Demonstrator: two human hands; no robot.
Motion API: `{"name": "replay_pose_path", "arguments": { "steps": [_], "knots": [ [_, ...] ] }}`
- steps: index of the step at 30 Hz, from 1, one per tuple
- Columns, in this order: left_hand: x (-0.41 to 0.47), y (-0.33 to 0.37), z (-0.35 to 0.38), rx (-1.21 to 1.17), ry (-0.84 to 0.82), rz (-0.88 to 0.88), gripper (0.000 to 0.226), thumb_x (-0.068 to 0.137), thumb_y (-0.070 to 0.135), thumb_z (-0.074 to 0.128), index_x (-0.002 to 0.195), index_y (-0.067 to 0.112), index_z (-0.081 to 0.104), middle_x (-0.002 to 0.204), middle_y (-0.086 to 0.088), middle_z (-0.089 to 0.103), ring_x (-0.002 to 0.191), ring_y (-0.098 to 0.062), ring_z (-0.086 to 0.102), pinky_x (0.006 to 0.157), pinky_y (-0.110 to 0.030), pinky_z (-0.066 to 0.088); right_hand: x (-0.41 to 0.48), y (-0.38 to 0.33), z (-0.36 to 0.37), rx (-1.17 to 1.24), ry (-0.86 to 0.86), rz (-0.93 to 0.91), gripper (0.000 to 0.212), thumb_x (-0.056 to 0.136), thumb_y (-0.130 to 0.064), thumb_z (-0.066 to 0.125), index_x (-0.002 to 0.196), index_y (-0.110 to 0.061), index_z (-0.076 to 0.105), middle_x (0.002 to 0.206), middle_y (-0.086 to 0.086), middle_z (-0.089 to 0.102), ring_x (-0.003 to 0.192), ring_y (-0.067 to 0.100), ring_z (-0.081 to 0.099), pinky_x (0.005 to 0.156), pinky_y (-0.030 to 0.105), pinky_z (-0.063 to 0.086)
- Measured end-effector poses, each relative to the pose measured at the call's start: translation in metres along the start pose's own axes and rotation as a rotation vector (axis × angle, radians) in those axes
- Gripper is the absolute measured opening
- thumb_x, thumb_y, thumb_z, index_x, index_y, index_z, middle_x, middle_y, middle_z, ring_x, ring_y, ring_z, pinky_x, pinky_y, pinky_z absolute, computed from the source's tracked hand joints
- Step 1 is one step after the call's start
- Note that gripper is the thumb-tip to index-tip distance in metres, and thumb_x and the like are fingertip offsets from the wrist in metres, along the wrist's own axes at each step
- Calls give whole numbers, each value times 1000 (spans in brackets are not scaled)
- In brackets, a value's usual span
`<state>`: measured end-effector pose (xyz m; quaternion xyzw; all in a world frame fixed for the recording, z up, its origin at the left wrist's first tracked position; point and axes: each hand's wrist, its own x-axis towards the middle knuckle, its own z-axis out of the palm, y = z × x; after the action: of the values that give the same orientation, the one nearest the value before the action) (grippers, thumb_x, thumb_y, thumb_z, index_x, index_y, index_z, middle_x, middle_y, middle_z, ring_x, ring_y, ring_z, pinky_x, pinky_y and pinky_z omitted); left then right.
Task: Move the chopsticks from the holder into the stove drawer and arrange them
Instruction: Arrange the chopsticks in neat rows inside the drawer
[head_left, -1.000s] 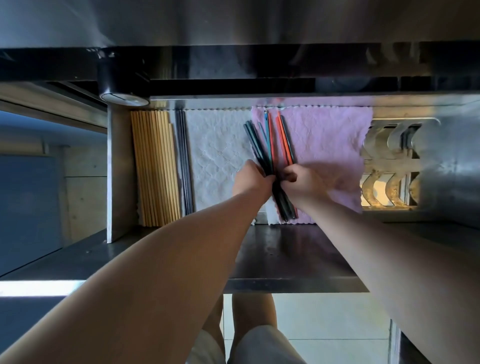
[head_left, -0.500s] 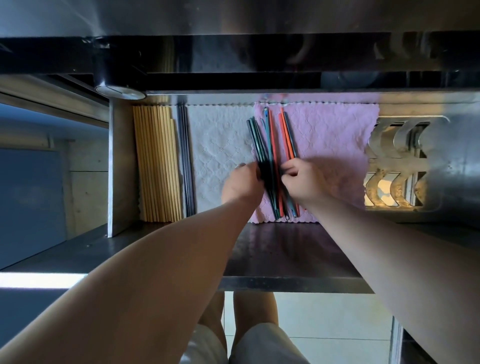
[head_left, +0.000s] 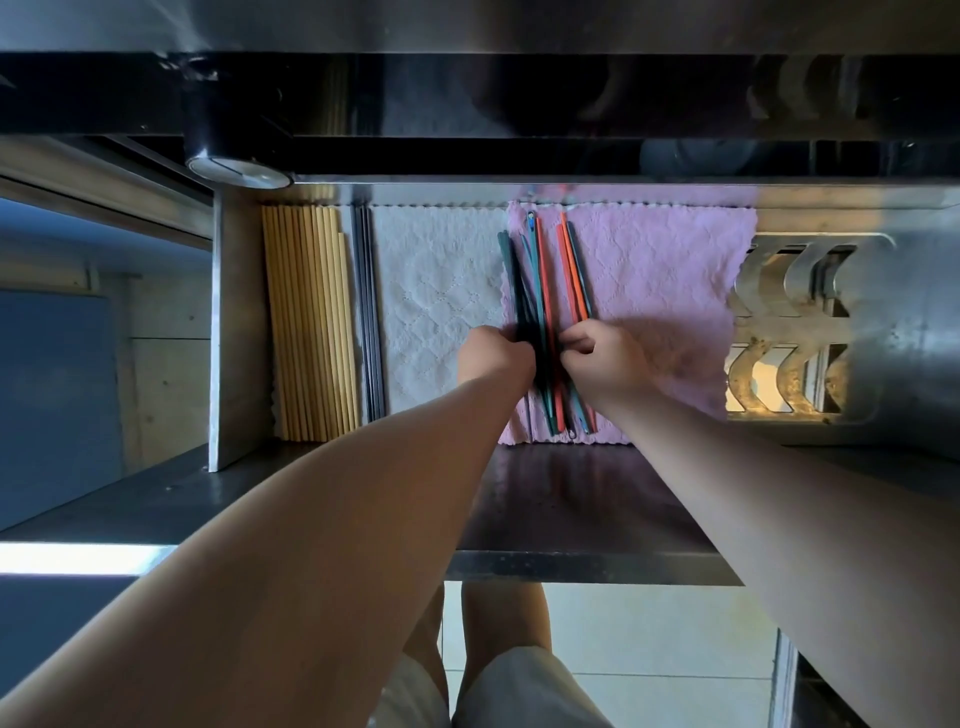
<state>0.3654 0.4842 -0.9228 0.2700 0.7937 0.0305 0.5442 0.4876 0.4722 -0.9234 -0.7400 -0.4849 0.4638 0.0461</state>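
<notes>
Over the pink cloth (head_left: 654, 270), both hands (head_left: 496, 356) (head_left: 605, 361) curl round the coloured chopsticks (head_left: 542, 291).

- Left hand (head_left: 496, 353): bare and seen from the back. It sits at 9 o'clock of the right hand.
- Right hand (head_left: 605, 358): bare and seen from the back, with the knuckle line and thumb visible.
- Left forearm (head_left: 322, 545): uncovered from the wrist to the frame edge at 7 o'clock. It is the widest body part in view.
- Right forearm (head_left: 779, 519): uncovered from the wrist to the frame edge at 4 o'clock.
- Shorts (head_left: 519, 691): light, off-white fabric with two leg sections, at 6 o'clock of the frame.
- Legs (head_left: 501, 613): bare beyond the hems of the shorts, at 12 o'clock of the shorts.
</notes>
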Motion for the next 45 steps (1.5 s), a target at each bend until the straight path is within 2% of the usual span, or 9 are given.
{"name": "replay_pose_path", "arguments": {
  "steps": [4,9,14,19,26,31,34,40,45],
  "knots": [
    [-1,-2,-2,-4,47,5,8,88,14,48,88,13,56,67,1,50,62,-19,51,45,-23,31,2,-1,2,-28,24,-14,32,86,-3,53,113,-11,69,107,9,71,103,25,64,77,19,37],
    [-2,0,-2,-73,68,-46,21,90,11,45,110,11,53,96,-4,54,79,-21,52,57,-26,38,6,-5,8,-182,54,-43,24,88,-19,60,112,-17,67,105,5,69,97,26,63,71,26,40],
    [-4,-3,-3,-129,56,-80,32,88,6,47,118,9,55,105,-9,60,90,-27,58,73,-31,48,17,-17,14,-342,43,20,14,92,-26,59,92,-13,65,92,5,60,78,25,54,64,27,36],
    [-1,-4,-2,-142,66,-96,30,88,4,45,116,9,55,98,-7,57,85,-26,55,71,-29,44,22,-17,11,-270,59,120,23,87,-15,56,64,-9,53,66,9,50,68,30,52,61,25,34],
    [3,-1,13,-176,76,-91,24,83,26,73,102,11,69,89,-5,67,79,-24,63,67,-26,48,17,-3,-3,-271,144,104,14,87,-17,57,91,-10,68,81,6,60,85,29,62,53,23,30],
    [4,2,14,-164,86,-111,19,84,17,66,100,11,70,80,-4,65,74,-25,63,60,-24,45,16,-3,-7,-196,149,96,17,90,-16,56,98,-8,68,98,9,69,81,20,52,66,23,33],
    [1,1,14,-148,106,-97,14,84,12,55,93,11,66,75,-2,59,69,-23,57,55,-22,40,16,-4,-10,-237,188,134,18,90,-19,55,98,-11,68,98,7,68,80,23,51,65,25,33],
    [3,-1,13,-146,116,-92,12,85,11,50,95,14,54,90,-6,60,84,-27,60,71,-29,48,21,-8,-13,-279,228,145,15,92,-19,56,103,-8,58,98,10,67,91,31,62,67,30,42],
    [5,4,12,-186,94,-123,10,81,18,67,89,12,67,74,-4,64,70,-25,63,56,-24,45,19,-11,-2,-197,77,-29,9,87,-12,57,87,-13,66,83,4,66,77,24,59,60,25,36]
  ]
}}
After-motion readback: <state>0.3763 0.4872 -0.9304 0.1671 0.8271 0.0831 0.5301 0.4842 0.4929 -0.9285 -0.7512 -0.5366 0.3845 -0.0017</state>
